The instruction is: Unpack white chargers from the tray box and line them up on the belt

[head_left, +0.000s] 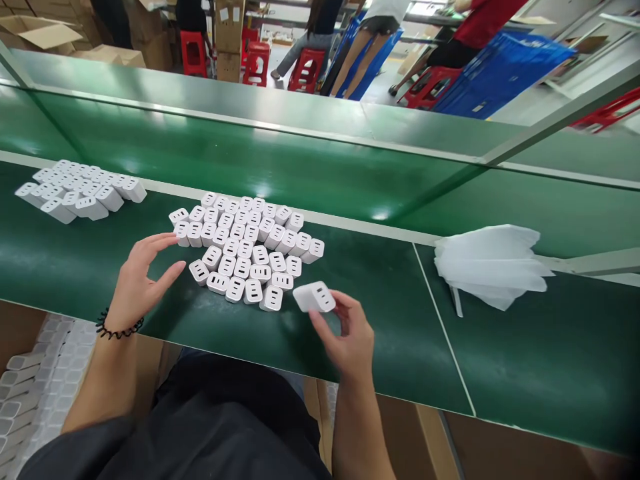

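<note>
My right hand (350,333) grips a white USB charger (314,297) between thumb and fingers, tilted, its slotted end turned to the right. Just left of it, several white chargers (245,250) stand close together on the green bench, port ends up. My left hand (145,277) is at the left edge of this group with thumb and fingers apart, the fingertips by an outer charger; whether they touch it I cannot tell. A black coiled band (120,325) circles the left wrist.
A second cluster of chargers (80,187) lies farther left on the green bench (400,320). White plastic bags (493,263) rest at the right. A metal frame bar (560,120) slants over the bench. Below left, a carton holds clear trays (55,363). Beyond, people sit by red stools (257,63).
</note>
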A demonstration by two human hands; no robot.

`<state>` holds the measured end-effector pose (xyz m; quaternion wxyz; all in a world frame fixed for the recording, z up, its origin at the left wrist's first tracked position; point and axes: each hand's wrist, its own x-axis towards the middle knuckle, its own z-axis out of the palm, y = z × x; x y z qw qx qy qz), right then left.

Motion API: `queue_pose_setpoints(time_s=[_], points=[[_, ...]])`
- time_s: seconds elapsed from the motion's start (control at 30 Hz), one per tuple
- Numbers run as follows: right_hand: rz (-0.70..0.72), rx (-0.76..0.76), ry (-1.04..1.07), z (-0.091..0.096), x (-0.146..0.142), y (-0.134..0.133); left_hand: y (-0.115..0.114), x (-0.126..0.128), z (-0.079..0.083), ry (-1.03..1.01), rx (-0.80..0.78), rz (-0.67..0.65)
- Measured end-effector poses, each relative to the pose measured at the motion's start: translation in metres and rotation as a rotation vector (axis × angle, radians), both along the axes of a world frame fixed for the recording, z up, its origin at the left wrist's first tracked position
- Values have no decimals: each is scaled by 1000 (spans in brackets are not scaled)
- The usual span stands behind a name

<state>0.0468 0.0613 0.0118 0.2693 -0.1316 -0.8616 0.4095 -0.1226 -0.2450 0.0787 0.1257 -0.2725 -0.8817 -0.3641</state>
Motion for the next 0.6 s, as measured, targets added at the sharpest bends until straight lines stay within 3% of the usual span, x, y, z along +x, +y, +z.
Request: queue_pose_setpoints(time_s=[0.07,0.17,0.4,0.6], points=[[-85,13,-80,-21,15,-7,-2,3,-13,34,15,59],[-160,36,-104,-37,21,-20,14,10,-31,113,10,-27],[46,136,13,-26,6,-32,64,40,-53,227,-189,-202],[132,229,31,-22,-5,-40,74,46,-61,280,-252,-207]])
